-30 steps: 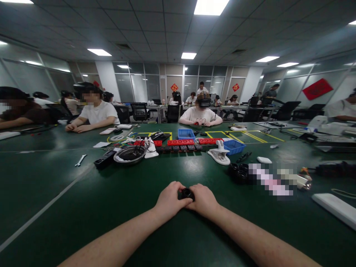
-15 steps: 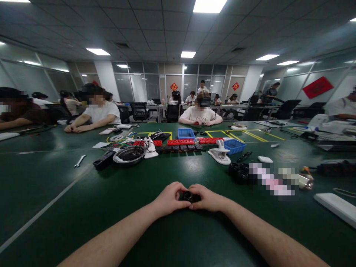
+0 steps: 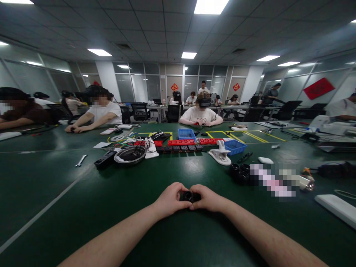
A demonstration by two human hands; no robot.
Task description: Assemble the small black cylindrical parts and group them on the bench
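A dark green desk (image 3: 83, 207) is crossed by a pale grey line and yellow marking tape. A small black ring-shaped part (image 3: 188, 195) is seen between two bare hands. Red power strips (image 3: 181, 142), blue bins (image 3: 235, 147) and a white clamp (image 3: 221, 155) are seen beyond.

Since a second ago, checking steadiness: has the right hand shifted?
Yes. The right hand has dropped flatter toward the green table, with its fingers on the black part.
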